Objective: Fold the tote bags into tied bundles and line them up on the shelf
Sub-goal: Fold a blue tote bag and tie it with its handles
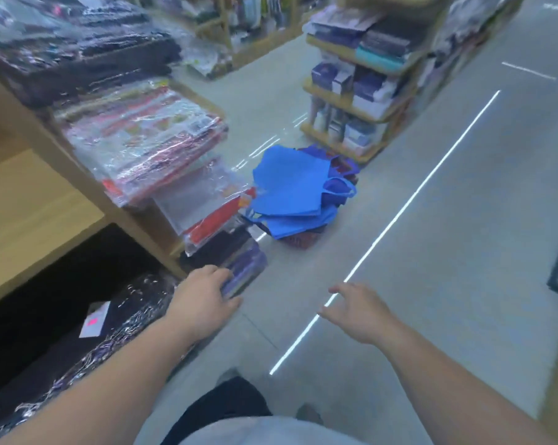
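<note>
**Q:** Hands?
**A:** I logged left hand (203, 300) and right hand (357, 311) empty, fingers loose. Tote bags (290, 187) lay piled over a red basket (298, 242) ahead, beside the shelf (30, 203).
**Q:** Approach?
**A:** I judged: lift only the top bag, by its handles.

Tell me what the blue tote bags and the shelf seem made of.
Blue tote bags: probably matte non-woven fabric, lying in flat, slightly stiff sheets with thin loop handles. Shelf: pale wood or wood-look laminate, smooth; the blur leaves that open.
</note>
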Action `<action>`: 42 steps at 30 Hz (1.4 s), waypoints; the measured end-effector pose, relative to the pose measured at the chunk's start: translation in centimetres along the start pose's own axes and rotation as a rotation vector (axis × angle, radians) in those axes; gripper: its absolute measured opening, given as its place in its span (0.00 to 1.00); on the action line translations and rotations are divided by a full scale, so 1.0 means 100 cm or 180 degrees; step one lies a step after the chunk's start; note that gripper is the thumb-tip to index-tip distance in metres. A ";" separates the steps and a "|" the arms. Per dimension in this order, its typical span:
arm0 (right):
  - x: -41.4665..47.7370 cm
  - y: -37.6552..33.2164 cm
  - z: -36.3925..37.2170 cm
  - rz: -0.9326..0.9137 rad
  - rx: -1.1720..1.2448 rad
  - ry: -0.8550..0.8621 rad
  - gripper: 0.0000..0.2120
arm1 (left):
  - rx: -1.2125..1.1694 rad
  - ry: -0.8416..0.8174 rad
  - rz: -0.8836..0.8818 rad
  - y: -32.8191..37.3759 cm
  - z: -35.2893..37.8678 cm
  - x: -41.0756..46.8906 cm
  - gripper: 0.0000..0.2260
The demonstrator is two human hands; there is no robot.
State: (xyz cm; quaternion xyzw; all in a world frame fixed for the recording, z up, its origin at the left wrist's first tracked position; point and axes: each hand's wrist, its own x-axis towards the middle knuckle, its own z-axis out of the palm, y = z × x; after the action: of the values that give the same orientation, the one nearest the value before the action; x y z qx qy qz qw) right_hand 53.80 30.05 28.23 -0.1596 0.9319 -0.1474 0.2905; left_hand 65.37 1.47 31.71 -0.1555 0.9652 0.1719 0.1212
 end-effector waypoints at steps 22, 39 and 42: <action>0.318 0.096 -0.183 0.0643 -0.0028 -0.0655 0.30 | -0.0281 -0.1182 -0.0429 0.095 0.016 0.396 0.19; 0.705 0.086 -0.286 -0.0654 -0.1269 -0.1719 0.29 | -0.1378 -0.0980 -0.2625 0.131 0.039 0.582 0.22; 0.763 0.076 -0.280 -0.0787 -0.1470 -0.1914 0.28 | -0.1729 -0.0928 -0.3102 0.144 0.060 0.600 0.23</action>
State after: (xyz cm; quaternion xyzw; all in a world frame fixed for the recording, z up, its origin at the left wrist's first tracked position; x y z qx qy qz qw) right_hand -23.87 12.79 9.78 -0.3677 0.7876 0.0855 0.4870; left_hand 6.21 1.02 13.25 -0.5824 0.6767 0.3576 0.2740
